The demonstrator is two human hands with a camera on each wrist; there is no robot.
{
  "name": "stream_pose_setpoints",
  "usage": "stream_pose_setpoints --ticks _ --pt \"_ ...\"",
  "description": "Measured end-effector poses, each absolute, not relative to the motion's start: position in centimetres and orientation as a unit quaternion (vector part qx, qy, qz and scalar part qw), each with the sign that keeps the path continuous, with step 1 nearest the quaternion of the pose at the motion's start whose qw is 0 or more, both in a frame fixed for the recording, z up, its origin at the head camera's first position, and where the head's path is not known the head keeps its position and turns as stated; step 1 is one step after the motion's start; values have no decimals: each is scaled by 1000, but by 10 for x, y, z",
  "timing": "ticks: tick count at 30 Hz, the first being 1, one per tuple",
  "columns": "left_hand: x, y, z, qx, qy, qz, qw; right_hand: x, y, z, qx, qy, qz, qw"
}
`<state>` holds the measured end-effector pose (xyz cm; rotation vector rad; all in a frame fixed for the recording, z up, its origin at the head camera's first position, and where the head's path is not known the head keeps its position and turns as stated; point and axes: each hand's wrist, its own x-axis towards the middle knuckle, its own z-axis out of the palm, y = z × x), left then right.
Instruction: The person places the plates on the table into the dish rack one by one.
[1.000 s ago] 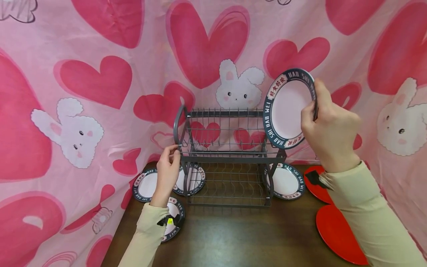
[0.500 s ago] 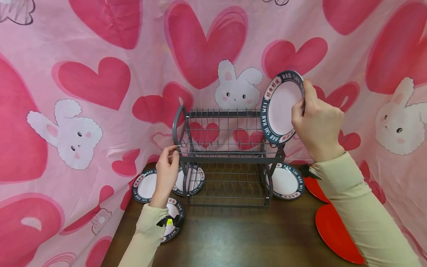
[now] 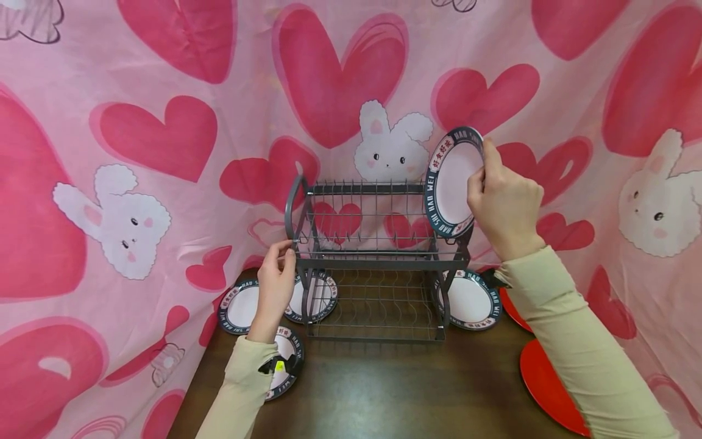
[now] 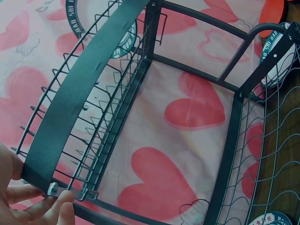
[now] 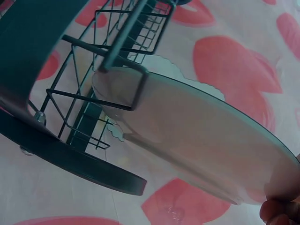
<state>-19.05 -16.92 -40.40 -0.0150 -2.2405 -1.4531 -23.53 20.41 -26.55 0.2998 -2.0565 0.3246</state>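
A two-tier dark wire dish rack [image 3: 378, 263] stands on the brown table. My left hand [image 3: 276, 283] grips the left front corner of its upper tier, fingers and thumb about the frame in the left wrist view. My right hand [image 3: 507, 201] pinches the right rim of a white plate [image 3: 455, 183] with a dark lettered border. That plate is held up on edge at the upper tier's right end, its face turned left. In the right wrist view, the plate's pale underside [image 5: 201, 140] shows, its far edge among the rack wires; contact with them is unclear.
Similar plates lie on the table: a left one [image 3: 241, 306], one behind the rack's left leg [image 3: 312, 299], one partly under my left wrist [image 3: 285, 347], and one at the right [image 3: 471, 299]. Red flat pieces [image 3: 551, 384] lie farther right. A pink heart-print cloth [image 3: 181, 49] hangs behind.
My right hand has moved left and slightly down with the plate, bringing it over the rack's right end. The plate has turned more edge-on. My left hand stays at the rack corner.
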Motion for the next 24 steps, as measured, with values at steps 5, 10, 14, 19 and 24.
stream_pose_setpoints --ticks 5,10,14,19,24 --pt "-191 -169 -404 -5 -815 -531 234 -239 202 -267 124 -852 125 493" --pt "-191 -170 -406 -4 -815 -531 231 -239 198 -268 123 -856 114 489" --pt "-191 -170 -406 0 -817 -529 229 -237 196 -269 118 -855 109 493" --pt "-191 -170 -405 2 -817 -530 229 -238 193 -271 120 -854 105 496" --pt "-190 -169 -404 1 -817 -530 228 -238 192 -274 123 -859 109 485"
